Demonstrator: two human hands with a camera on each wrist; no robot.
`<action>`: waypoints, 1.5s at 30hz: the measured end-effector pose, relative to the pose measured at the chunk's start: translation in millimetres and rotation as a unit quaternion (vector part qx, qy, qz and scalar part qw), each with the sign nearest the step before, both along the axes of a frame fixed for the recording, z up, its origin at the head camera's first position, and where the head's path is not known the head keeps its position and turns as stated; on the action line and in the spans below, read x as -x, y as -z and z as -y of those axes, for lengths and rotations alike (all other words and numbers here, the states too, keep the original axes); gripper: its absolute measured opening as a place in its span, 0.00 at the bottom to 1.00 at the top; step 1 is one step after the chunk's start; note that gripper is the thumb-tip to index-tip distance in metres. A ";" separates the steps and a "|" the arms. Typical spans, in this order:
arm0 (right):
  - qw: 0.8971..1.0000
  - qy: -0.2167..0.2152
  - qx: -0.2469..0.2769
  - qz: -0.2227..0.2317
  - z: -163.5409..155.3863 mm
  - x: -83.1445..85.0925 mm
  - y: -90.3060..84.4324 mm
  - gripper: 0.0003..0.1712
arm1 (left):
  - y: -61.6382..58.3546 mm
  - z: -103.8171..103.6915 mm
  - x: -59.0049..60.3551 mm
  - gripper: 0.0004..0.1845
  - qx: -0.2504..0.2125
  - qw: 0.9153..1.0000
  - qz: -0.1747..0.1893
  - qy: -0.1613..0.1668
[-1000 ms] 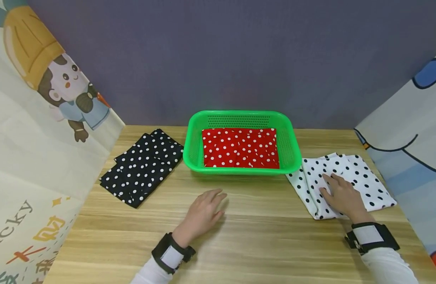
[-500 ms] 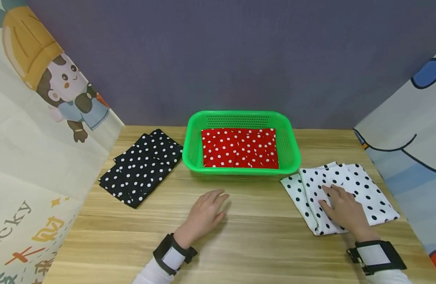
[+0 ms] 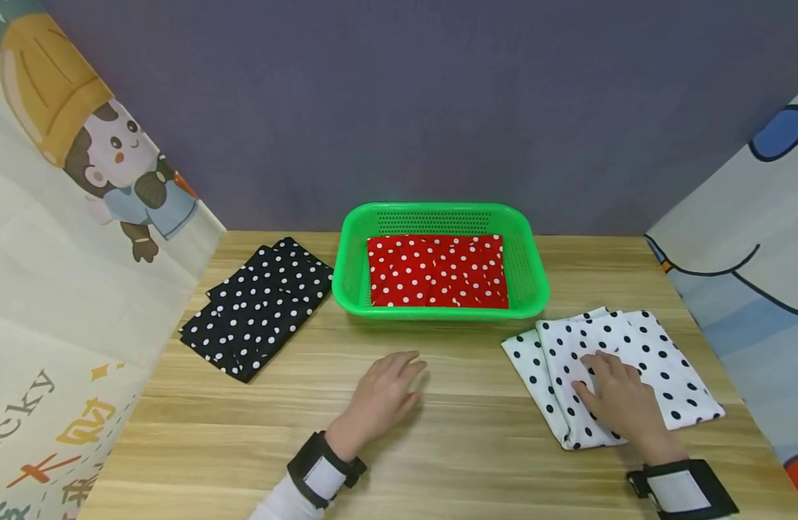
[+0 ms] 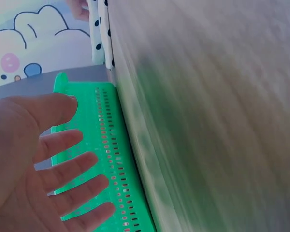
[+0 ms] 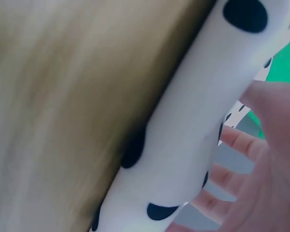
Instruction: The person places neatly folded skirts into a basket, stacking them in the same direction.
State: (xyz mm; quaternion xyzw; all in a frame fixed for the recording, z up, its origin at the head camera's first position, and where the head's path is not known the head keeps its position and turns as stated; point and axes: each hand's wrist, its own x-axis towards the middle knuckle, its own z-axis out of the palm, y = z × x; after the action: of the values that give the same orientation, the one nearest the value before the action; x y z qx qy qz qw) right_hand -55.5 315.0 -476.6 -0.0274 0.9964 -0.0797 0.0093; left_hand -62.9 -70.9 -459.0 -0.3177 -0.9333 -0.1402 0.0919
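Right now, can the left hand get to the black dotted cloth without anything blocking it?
Probably yes. The left hand lies open on the table, and only bare wood lies between it and the black dotted cloth to its left. The green basket sits farther back, out of that path.

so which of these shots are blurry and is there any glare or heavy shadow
Head view: sharp and evenly lit, with no glare and only a soft shadow under the green basket, though its edges bend. Left wrist view: the table is smeared. Right wrist view: the white dotted cloth and the wood are soft, too close to focus.
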 end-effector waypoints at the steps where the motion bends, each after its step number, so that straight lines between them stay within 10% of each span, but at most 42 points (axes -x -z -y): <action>1: 1.000 -0.001 -0.001 -0.002 2.0 -1.5 0.1 0.29 | 0.7 -1.4 0.0 0.26 0.004 1.000 -0.005 0.002; 29: 0.995 -0.095 0.007 -0.025 51.6 -25.3 -10.4 0.29 | 1.5 -57.5 -8.0 0.23 0.062 0.988 -0.101 0.097; 45: 0.990 -0.144 -0.003 -0.012 95.4 -32.1 -10.2 0.36 | 0.3 -61.2 -23.3 0.23 0.128 0.987 -0.012 0.095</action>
State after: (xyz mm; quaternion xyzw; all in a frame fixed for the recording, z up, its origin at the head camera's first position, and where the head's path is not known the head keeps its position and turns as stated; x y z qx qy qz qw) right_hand -23.4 219.6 -466.3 -0.1712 0.9824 -0.0743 0.0084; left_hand -39.6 -9.7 -459.3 -0.4159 -0.9078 -0.0236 0.0483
